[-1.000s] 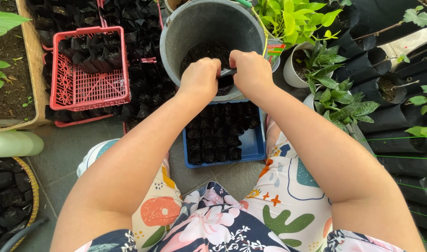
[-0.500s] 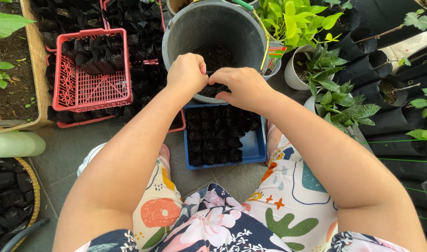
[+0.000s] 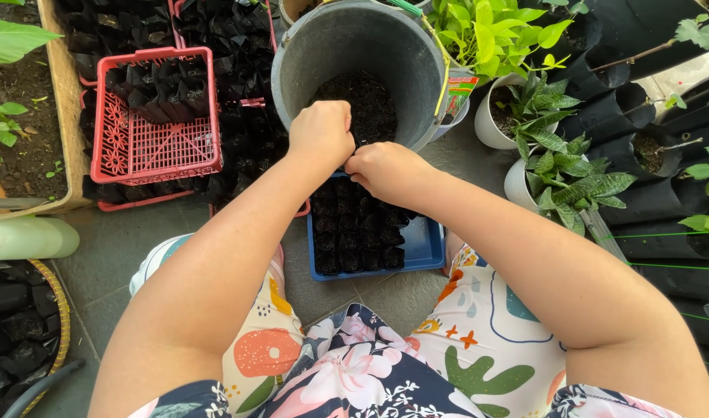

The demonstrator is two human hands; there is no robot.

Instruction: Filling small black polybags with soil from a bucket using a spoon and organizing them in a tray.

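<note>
Two hands meet at the bucket's near rim, above the blue tray.

We see our left hand (image 3: 321, 133) fisted and our right hand (image 3: 382, 169) curled, knuckles touching; what they pinch is hidden, so we cannot tell. One round grey plastic bucket (image 3: 323, 48) holds dark soil. One blue rectangular plastic tray (image 3: 425, 244) carries small black seedling bags (image 3: 353, 232) in roughly four rows, exact count unclear. One red plastic lattice crate (image 3: 153, 147) sits left, one white pot (image 3: 487, 118) right.
</note>
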